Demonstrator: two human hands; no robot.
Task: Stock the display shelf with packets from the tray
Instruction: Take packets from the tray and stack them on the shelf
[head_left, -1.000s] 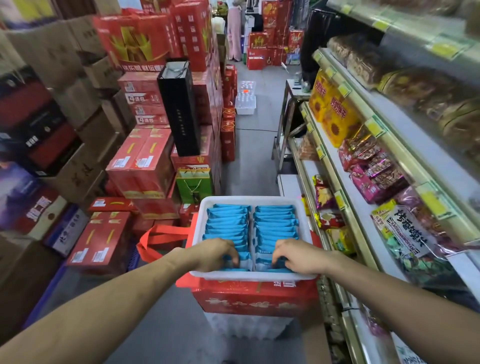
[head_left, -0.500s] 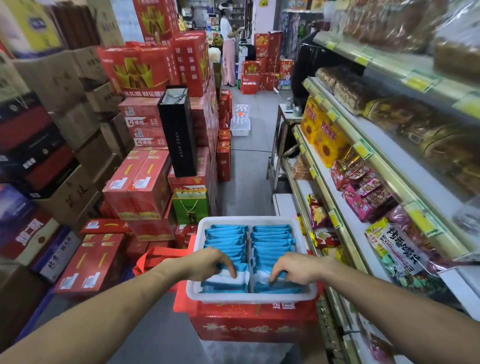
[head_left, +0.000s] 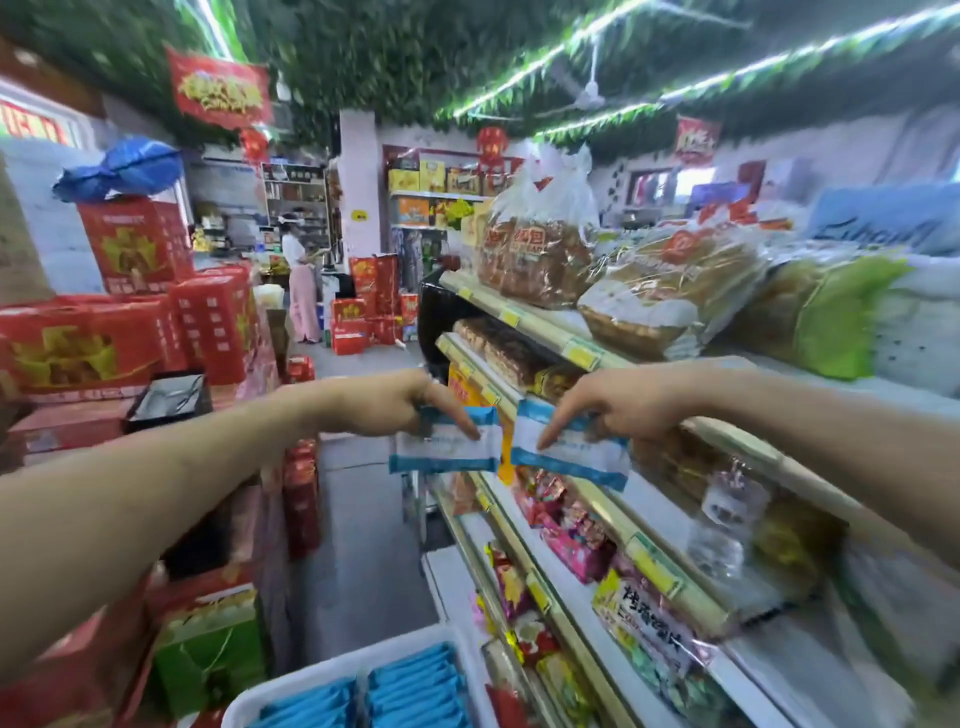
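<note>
My left hand (head_left: 387, 402) grips a blue-and-white packet (head_left: 444, 441) by its top edge, held up at chest height. My right hand (head_left: 621, 405) grips a second blue-and-white packet (head_left: 569, 449) beside it, close to the front of the display shelf (head_left: 582, 356). Both packets hang side by side in the air. Low in the view, the white tray (head_left: 332, 670) holds two rows of blue packets (head_left: 410, 686) standing on edge.
The shelf on the right carries bagged bread (head_left: 540, 260), pink snack bags (head_left: 571, 540) and other packets on several levels. Red gift boxes (head_left: 208, 322) are stacked on the left. A person (head_left: 301, 280) stands far down the aisle.
Both hands have lifted out of the tray, each with one packet, and risen to shelf height. The view has swung upward, so the tray now sits at the bottom edge.
</note>
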